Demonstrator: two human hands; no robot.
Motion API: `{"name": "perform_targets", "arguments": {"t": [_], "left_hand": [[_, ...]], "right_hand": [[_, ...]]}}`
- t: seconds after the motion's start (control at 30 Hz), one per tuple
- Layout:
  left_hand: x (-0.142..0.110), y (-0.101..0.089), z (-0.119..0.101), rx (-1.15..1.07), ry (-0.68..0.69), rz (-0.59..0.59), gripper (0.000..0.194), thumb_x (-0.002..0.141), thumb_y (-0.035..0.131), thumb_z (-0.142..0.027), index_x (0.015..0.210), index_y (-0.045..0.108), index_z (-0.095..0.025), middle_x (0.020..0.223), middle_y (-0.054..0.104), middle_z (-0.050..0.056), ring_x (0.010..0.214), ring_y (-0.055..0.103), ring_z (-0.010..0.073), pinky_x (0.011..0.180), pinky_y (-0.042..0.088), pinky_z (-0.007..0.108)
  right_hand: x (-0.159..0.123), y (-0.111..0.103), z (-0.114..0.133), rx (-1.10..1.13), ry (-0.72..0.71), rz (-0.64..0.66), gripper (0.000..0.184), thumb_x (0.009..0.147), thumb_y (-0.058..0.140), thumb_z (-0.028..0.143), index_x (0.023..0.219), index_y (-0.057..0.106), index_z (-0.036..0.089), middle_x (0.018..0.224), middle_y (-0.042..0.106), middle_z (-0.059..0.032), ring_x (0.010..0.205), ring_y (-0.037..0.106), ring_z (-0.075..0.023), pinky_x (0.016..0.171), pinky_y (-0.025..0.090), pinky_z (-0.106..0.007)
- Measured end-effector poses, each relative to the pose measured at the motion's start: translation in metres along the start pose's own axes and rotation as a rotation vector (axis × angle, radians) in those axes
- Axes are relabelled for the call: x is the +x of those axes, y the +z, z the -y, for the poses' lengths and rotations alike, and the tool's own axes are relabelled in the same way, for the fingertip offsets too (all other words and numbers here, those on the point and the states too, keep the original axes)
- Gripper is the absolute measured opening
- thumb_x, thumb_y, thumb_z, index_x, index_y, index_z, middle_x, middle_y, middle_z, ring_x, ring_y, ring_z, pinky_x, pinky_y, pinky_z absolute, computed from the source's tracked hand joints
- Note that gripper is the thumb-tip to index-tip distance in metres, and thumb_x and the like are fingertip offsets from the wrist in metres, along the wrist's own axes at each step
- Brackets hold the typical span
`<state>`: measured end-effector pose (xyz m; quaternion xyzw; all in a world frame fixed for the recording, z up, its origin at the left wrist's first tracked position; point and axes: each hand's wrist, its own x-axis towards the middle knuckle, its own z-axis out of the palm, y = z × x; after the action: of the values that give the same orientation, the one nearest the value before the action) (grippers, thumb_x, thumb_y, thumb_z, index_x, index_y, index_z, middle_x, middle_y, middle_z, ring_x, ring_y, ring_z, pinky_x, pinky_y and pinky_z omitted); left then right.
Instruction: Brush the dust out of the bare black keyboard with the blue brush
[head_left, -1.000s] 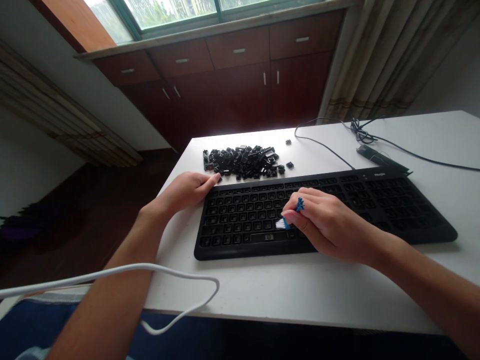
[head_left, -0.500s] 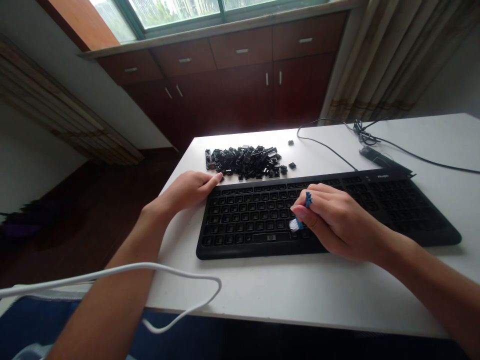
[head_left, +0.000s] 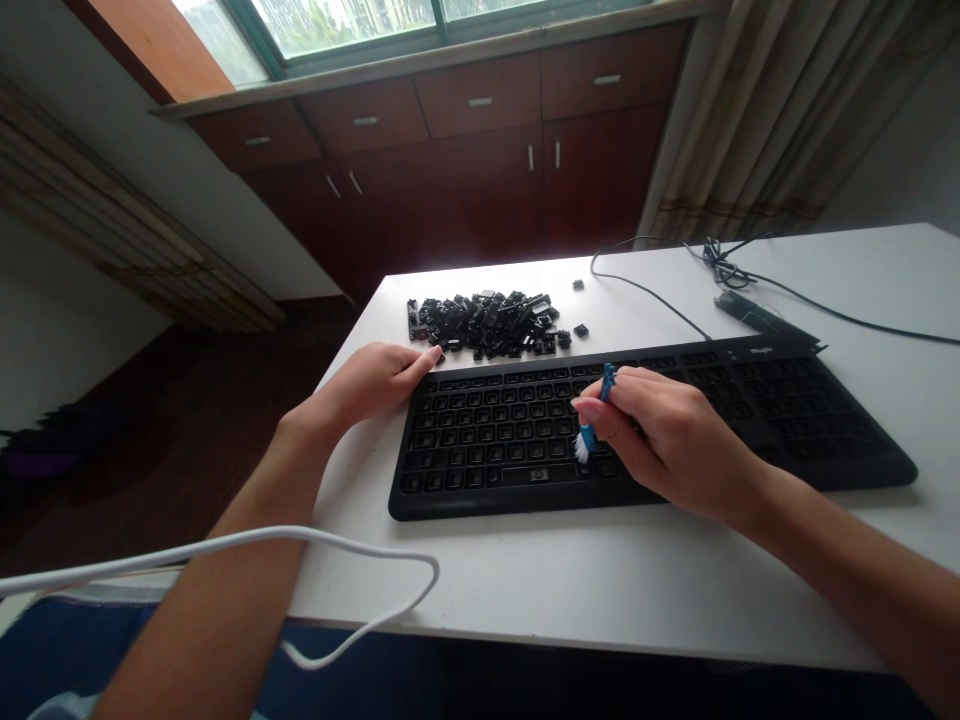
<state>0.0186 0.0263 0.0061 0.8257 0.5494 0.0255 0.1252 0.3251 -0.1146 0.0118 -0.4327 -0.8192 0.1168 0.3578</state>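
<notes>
A black keyboard with its keycaps taken off lies across the white table. My right hand is closed around a small blue brush; its white bristles touch the lower middle rows of the keyboard. My left hand rests flat on the table with fingers stretched out, the fingertips against the keyboard's top left corner. A pile of loose black keycaps lies just behind the keyboard, beyond my left hand.
Two stray keycaps sit to the right of the pile. A black cable and a flat dark device lie at the back right. A white cable loops over the near table edge. Dark wooden cabinets stand behind.
My right hand has shifted the brush slightly right, then back left, across the lower rows; the brush now stands more upright. My left hand has stayed in place.
</notes>
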Motion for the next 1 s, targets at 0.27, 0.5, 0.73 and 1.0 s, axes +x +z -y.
{"name": "perform_targets", "arguments": {"t": [0.27,0.5,0.73,1.0], "left_hand": [[0.0002,0.0008,-0.0014,0.001,-0.013,-0.011,0.06,0.089,0.033,-0.059,0.058,0.059,-0.016,0.058,0.05,0.001,0.059,0.045,0.0114,0.06,0.029,0.023],[-0.0009,-0.0016,-0.0049,-0.035,-0.005,-0.03,0.056,0.088,0.037,-0.056,0.059,0.064,-0.017,0.054,0.051,0.001,0.059,0.047,0.0129,0.057,0.03,0.023],[-0.0008,-0.0025,-0.0066,-0.033,0.006,-0.031,0.055,0.088,0.038,-0.055,0.059,0.067,-0.017,0.052,0.05,0.001,0.057,0.046,0.0132,0.056,0.029,0.024],[0.0007,0.0013,-0.001,-0.028,0.009,-0.033,0.056,0.088,0.037,-0.054,0.057,0.064,-0.016,0.053,0.048,0.0,0.056,0.045,0.0112,0.057,0.029,0.024]], "right_hand": [[-0.0012,0.0065,-0.0011,0.01,0.21,-0.055,0.028,0.097,0.046,0.037,0.088,0.062,0.016,0.068,0.061,-0.0023,0.058,0.054,-0.0114,0.056,0.04,-0.026],[-0.001,0.0069,-0.0014,0.01,0.229,-0.072,0.031,0.097,0.047,0.041,0.085,0.061,0.016,0.063,0.058,-0.0008,0.054,0.05,-0.0103,0.054,0.038,-0.026],[-0.0013,0.0027,-0.0019,-0.012,0.138,-0.094,0.033,0.093,0.054,0.041,0.071,0.055,0.016,0.06,0.052,0.0011,0.053,0.043,-0.0087,0.053,0.034,-0.026],[-0.0004,0.0003,0.0034,0.081,0.138,-0.078,0.029,0.092,0.056,0.038,0.08,0.067,0.014,0.064,0.062,-0.0014,0.054,0.052,-0.0092,0.053,0.038,-0.024]]}}
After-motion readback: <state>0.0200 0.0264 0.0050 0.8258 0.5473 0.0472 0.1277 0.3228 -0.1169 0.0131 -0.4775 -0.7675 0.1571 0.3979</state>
